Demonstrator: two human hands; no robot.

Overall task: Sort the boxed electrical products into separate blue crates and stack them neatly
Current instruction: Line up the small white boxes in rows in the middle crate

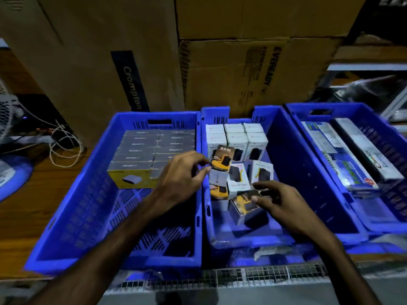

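Three blue crates stand side by side. The left crate point(88, 216) holds neat rows of grey boxes point(141, 150) with yellow fronts at its far end. The middle crate point(308, 183) has white charger boxes point(235, 137) stacked at the back and loose ones lower down. My left hand point(180, 179) pinches a black and orange 65W box point(222, 158) at the middle crate's left wall. My right hand point(279, 203) has its fingers on another black and orange box point(244, 208) lying tilted in the middle crate.
The right crate point(374, 194) holds long flat boxes point(361, 155). Big cardboard cartons point(242, 69) stand right behind the crates. A white cable point(63, 148) and a fan point(6, 119) lie at the left on the wooden table. A wire grid runs along the near edge.
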